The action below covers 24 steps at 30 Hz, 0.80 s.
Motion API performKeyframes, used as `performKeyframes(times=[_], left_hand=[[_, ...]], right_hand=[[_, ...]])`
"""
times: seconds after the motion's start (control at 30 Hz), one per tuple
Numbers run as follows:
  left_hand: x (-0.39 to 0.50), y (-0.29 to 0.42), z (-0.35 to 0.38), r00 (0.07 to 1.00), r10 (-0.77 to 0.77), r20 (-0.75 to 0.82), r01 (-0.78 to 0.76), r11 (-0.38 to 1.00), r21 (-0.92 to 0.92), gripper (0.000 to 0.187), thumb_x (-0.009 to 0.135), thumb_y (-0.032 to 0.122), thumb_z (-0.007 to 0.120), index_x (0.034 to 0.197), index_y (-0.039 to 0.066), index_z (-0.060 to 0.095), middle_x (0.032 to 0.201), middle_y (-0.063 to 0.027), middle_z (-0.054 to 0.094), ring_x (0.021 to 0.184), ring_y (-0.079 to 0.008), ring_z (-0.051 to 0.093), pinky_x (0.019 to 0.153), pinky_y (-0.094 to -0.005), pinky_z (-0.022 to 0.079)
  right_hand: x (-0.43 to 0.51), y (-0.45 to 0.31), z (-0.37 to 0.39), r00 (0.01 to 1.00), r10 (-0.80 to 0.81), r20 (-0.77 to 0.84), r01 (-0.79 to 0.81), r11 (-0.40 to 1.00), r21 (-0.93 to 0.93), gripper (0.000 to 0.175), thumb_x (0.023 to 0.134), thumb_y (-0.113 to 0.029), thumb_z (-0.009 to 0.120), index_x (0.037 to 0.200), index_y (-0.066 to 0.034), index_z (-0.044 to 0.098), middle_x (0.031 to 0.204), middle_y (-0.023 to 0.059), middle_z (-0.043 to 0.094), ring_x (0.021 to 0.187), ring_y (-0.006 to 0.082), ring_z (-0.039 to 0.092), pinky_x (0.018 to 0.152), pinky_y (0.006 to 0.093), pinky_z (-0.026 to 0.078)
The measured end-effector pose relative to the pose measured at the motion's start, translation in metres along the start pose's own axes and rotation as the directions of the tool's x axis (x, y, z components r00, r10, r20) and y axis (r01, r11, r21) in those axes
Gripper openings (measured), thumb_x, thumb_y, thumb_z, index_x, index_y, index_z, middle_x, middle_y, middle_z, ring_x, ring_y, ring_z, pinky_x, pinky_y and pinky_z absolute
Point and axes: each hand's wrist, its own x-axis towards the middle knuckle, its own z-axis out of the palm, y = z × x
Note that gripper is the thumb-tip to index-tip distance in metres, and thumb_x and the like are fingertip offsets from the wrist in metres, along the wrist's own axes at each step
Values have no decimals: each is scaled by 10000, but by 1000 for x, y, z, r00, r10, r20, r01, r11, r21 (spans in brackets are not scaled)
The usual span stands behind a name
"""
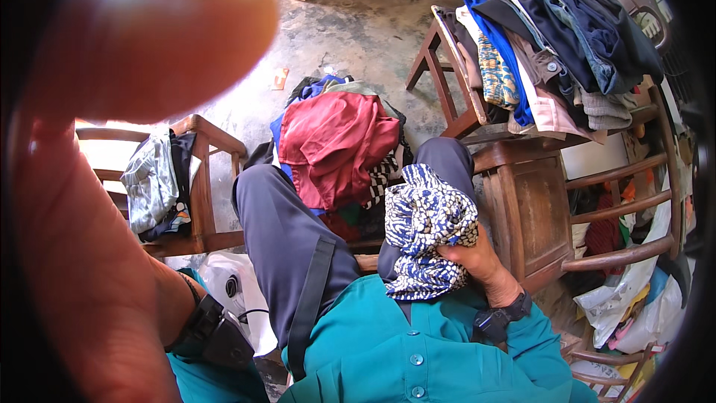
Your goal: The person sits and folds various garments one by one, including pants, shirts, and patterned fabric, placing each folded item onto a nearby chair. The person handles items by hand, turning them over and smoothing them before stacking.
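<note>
My left hand [112, 179] is raised very near the camera, blurred and large at the left; one digit stretches across the upper left, and the other fingers are cut off by the picture's edge. Over my lap, my right hand [475, 252] grips a bunched blue-and-white patterned cloth [430, 224]; most of its fingers are hidden behind the fabric. Just beyond my knees lies a heap of clothes with a dark red garment [341, 145] on top. A black-and-white patterned cloth [382, 179] shows at that heap's right side.
At the upper right, a wooden chair [456, 61] bears a tall pile of folded clothes [582, 28]. Grey-green and dark garments [154, 179] hang on a wooden chair at the left. A wooden cabinet [540, 207] stands right of my knee, with plastic bags [621, 296] beyond. A white bag [224, 274] lies by my left leg.
</note>
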Motion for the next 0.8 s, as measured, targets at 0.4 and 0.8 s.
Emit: performKeyframes(times=[0.4, 0.8], left_hand=[[-10, -3, -10, 996, 1, -90, -2, 1000, -10, 646, 727, 238, 754, 1263, -12, 492, 1088, -155, 602, 854, -238, 640, 749, -345, 518], [-14, 2, -13, 996, -50, -72, 47, 998, -52, 658, 721, 216, 757, 1273, -12, 481, 1135, -154, 584, 848, -230, 642, 731, -330, 522]], right_hand=[[2, -5, 2, 1000, 6, 14, -5, 999, -41, 521, 703, -103, 697, 1188, 2, 539, 1109, 59, 622, 1023, 151, 562, 934, 317, 425], [-1, 3, -3, 1000, 13, -18, -12, 998, 63, 439, 762, -143, 644, 1172, -3, 574, 1105, 55, 635, 1014, 149, 572, 926, 312, 432]])
